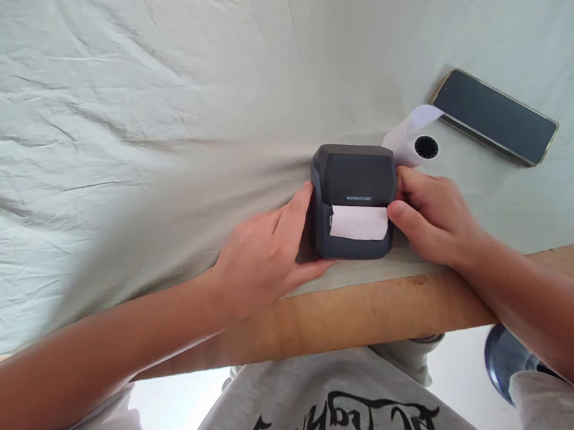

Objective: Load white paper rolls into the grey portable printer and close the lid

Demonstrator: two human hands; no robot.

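A dark label printer [358,173] marked NIIMBOT stands on the cloth near the table's front edge. White paper [359,222] sticks out of the slot at its front. My left hand [269,245] is closed on the printer's left side, thumb and fingers against the casing. On the other side, my right hand [431,214] grips the right edge, its thumb beside the paper's end; the remaining fingers are curled and partly hidden. Just behind the right hand lies a white paper roll [401,143] with a black core and a loose, lifted end.
A smartphone [496,115] with a dark screen lies at the right, close to the roll's loose end. Pale wrinkled cloth [165,86] covers the table. The bare wooden edge [331,322] runs along the front, and a dark round object [509,357] is below it at right.
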